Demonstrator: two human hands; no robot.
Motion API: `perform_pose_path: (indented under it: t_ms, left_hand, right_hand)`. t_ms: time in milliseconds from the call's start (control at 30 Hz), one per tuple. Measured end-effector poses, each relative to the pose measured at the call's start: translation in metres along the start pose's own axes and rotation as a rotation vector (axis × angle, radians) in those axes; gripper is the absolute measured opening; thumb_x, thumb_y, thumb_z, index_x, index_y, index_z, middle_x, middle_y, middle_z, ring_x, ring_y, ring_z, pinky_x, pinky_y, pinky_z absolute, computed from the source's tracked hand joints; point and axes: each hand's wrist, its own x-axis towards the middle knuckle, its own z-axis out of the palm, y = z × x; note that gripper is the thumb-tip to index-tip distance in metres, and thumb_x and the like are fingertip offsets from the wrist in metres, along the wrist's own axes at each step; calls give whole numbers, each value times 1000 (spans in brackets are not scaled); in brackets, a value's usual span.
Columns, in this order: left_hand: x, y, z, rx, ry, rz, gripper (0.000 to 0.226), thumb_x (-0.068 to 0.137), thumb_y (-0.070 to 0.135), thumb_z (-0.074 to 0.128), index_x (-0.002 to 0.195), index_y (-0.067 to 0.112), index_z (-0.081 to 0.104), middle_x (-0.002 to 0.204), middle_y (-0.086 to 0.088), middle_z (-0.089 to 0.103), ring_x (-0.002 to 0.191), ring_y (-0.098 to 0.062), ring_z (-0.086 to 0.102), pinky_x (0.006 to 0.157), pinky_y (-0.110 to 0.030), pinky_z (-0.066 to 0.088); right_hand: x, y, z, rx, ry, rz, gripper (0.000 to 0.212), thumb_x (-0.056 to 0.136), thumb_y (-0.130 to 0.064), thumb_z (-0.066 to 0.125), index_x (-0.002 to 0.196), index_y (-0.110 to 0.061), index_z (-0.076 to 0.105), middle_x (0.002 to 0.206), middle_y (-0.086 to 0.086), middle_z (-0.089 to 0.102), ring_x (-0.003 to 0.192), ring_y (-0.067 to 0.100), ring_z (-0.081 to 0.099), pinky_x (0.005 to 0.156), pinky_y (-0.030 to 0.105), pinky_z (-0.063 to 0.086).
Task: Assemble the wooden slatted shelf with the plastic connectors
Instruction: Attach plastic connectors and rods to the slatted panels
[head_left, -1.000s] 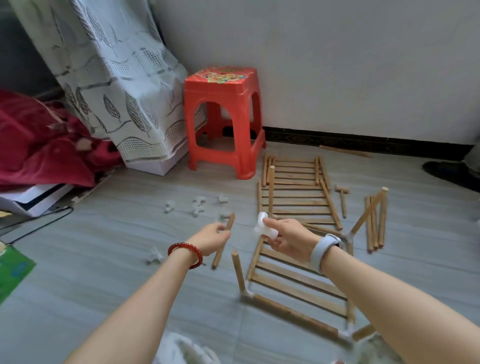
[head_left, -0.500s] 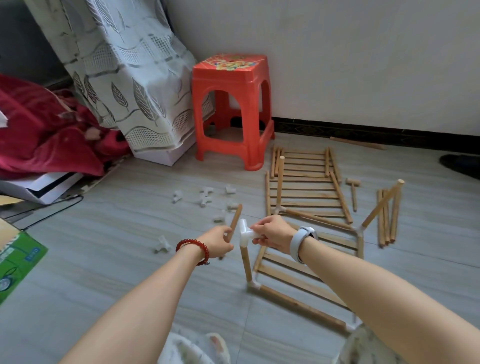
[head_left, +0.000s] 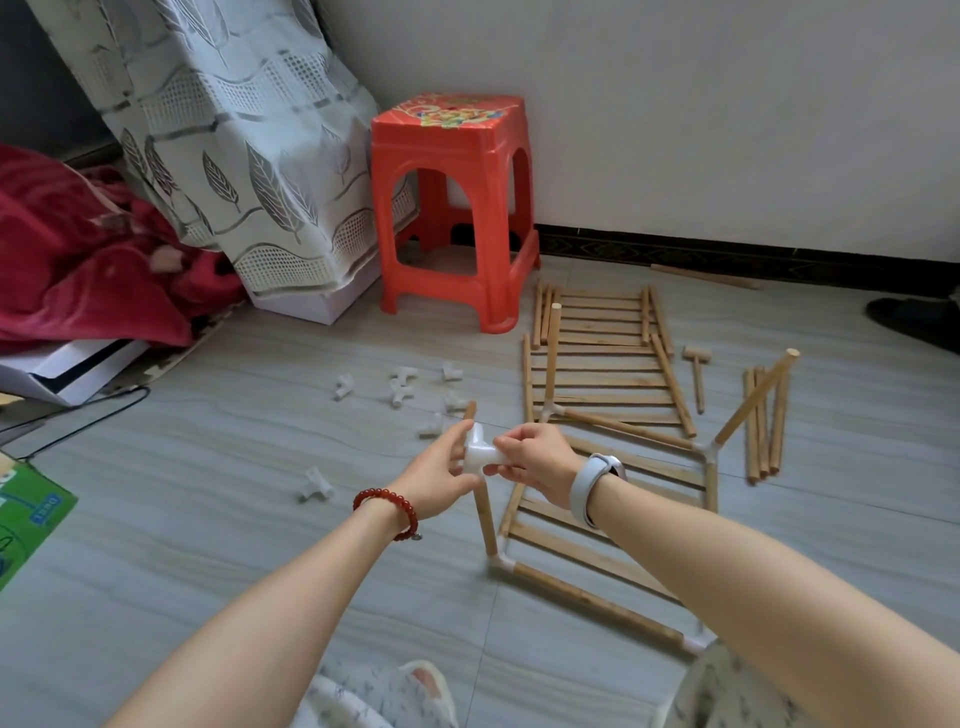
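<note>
A white plastic connector (head_left: 480, 454) sits on top of the near-left upright post (head_left: 487, 519) of the partly built shelf frame (head_left: 597, 603). My right hand (head_left: 537, 462) pinches this connector from the right. On its left side is my left hand (head_left: 440, 475), fingers against the connector, gripping a short wooden dowel (head_left: 470, 409) whose tip sticks up behind the fingers. The frame lies on the floor with slats (head_left: 576, 551) and white corner connectors (head_left: 709, 451). Two more posts rise at its far corners.
Several loose connectors (head_left: 400, 387) lie on the floor to the left, one of them (head_left: 314, 486) nearer to me. Spare slatted panels (head_left: 597, 353), a wooden mallet (head_left: 696, 371) and a bundle of dowels (head_left: 763, 421) lie behind. A red stool (head_left: 452, 208) stands by the wall.
My right hand carried the connector left and set it on top of the near-left post. My left hand, still holding its dowel, moved in against the connector.
</note>
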Motion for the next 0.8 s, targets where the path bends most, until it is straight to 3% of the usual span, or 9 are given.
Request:
perform_pose_path:
  t_ms: [167, 367, 533, 700, 767, 800]
  left_hand:
    - [5, 2, -3, 99, 193, 86, 55, 92, 14, 58, 141, 21, 36, 113, -2, 55, 110, -18, 56, 86, -24, 42]
    - [2, -2, -3, 660, 174, 166, 61, 94, 19, 54, 147, 27, 26, 133, -2, 52, 119, -20, 50, 98, -34, 43]
    - [5, -5, -3, 681, 197, 153, 66, 93, 21, 58, 148, 31, 23, 126, -1, 57, 112, -21, 55, 92, -35, 47]
    - [13, -3, 6, 968, 254, 178, 54, 96, 15, 50, 144, 32, 32, 115, 4, 65, 104, -18, 60, 79, -29, 48]
    - [13, 0, 14, 916, 231, 150, 57, 95, 6, 46, 145, 29, 30, 117, -3, 63, 104, -22, 60, 76, -28, 46]
    - [12, -1, 17, 829, 183, 115, 63, 93, 2, 44, 148, 28, 25, 128, -7, 57, 113, -24, 56, 81, -29, 46]
  right_hand:
    - [4, 2, 2, -122, 20, -93, 6, 93, -4, 52, 94, -6, 58, 85, 4, 58, 76, 10, 58, 66, 17, 50]
    - [12, 5, -8, -358, 125, -93, 18, 94, -4, 44, 104, -6, 58, 84, 3, 58, 78, 14, 58, 76, 28, 53]
    - [14, 7, -19, -419, 125, -86, 21, 94, -2, 37, 97, -9, 57, 80, 0, 57, 69, 9, 57, 67, 21, 51]
    - [13, 8, -23, -473, 117, -100, 22, 94, -2, 37, 96, -11, 57, 79, -1, 59, 69, 8, 58, 73, 26, 53]
    - [11, 7, -25, -478, 113, -107, 22, 94, -3, 37, 96, -11, 57, 80, -1, 59, 69, 8, 58, 69, 23, 52]
    - [10, 6, -27, -474, 110, -109, 22, 94, -3, 37, 97, -11, 57, 80, -1, 59, 69, 8, 58, 69, 23, 51]
